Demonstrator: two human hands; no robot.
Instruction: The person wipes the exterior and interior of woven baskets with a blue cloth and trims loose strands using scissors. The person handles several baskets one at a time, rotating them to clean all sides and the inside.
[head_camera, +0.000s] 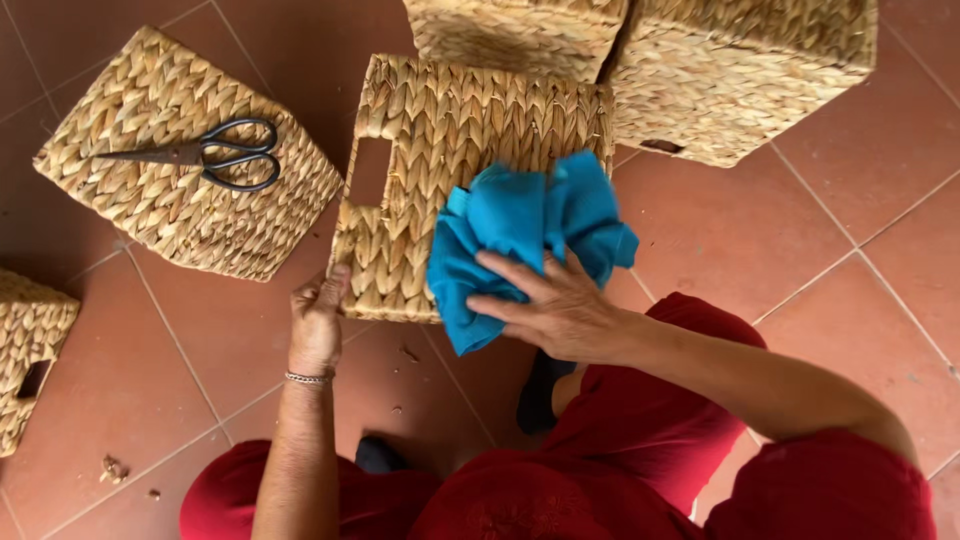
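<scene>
Right hand (560, 310) presses a bunched blue cloth (525, 235) on the woven basket (450, 160); left hand (318, 322) grips its near corner. Basket lies flat on the tiled floor (800, 240), long axis running away from the person.

At frame centre, the right hand (555, 305) presses a blue cloth (525, 235) on a woven basket (440, 150); the left hand (317, 320) apparently grips its lower edge.

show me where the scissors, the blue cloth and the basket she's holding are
scissors (215, 155), head view, on the pivot near the black handles.
blue cloth (505, 215), head view, on its bunched middle.
woven basket (440, 130), head view, on its bare upper face.
</scene>
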